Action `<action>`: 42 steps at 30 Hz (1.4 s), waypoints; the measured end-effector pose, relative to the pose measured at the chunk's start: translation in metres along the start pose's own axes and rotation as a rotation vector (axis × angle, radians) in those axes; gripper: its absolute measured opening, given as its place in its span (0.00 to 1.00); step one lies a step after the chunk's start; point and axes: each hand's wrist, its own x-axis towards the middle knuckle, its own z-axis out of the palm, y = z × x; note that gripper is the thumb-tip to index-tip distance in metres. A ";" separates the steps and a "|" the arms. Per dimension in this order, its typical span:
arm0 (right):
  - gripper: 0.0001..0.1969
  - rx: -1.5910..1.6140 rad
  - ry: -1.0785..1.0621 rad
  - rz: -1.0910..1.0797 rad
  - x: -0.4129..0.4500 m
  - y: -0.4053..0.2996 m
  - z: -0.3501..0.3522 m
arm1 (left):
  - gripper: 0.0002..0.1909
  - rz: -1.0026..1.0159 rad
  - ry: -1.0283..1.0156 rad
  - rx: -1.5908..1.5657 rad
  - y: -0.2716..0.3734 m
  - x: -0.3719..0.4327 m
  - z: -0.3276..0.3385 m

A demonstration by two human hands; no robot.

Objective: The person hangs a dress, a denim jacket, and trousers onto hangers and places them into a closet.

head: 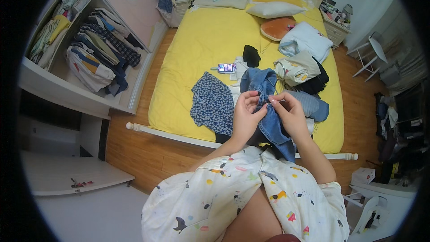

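Observation:
Both my hands pinch a blue denim garment (265,79) over the foot end of the bed. My left hand (248,111) grips its edge with thumb and fingertips. Close beside it, my right hand (287,111) holds the same part of the denim between thumb and forefinger. What exactly lies between the fingertips is too small to tell. The lower part of the denim hangs down toward my lap. A navy floral-print cloth garment (213,104) lies flat to the left of my hands. Behind the denim are a lit phone (226,68) and a small black folded cloth (251,56).
Folded clothes (297,69) and rolled denim (307,104) lie right on the yellow-sheeted bed (174,74). Pillows (275,9) and a white folded quilt (305,42) are farther back. A wardrobe of hanging clothes (100,47) stands left. The white bed rail (168,132) crosses before me.

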 end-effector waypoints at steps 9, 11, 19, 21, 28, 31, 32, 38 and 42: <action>0.06 0.030 0.144 -0.003 -0.007 0.016 0.023 | 0.10 -0.313 -0.087 -0.171 -0.019 0.001 -0.024; 0.06 0.024 0.152 -0.014 -0.007 0.017 0.025 | 0.09 -0.336 -0.078 -0.185 -0.023 0.000 -0.026; 0.07 -0.071 0.191 -0.051 -0.011 0.021 0.026 | 0.11 -0.547 -0.122 -0.340 -0.022 -0.006 -0.024; 0.07 -0.064 0.192 -0.060 -0.011 0.021 0.026 | 0.12 -0.538 -0.123 -0.313 -0.017 -0.006 -0.022; 0.07 -0.014 0.143 -0.050 -0.010 0.021 0.020 | 0.11 -0.139 -0.145 -0.011 -0.018 -0.005 -0.023; 0.07 0.023 0.097 -0.046 -0.007 0.015 0.017 | 0.09 -0.025 -0.104 0.132 -0.008 -0.003 -0.022; 0.07 0.022 0.095 -0.047 -0.006 0.012 0.017 | 0.10 0.093 -0.104 0.254 -0.011 -0.001 -0.024; 0.08 0.071 0.050 -0.050 -0.002 -0.002 0.024 | 0.08 0.352 -0.075 0.788 0.001 0.003 -0.029; 0.07 0.079 -0.010 -0.047 0.002 0.001 0.036 | 0.07 0.309 -0.013 0.702 -0.010 0.003 -0.038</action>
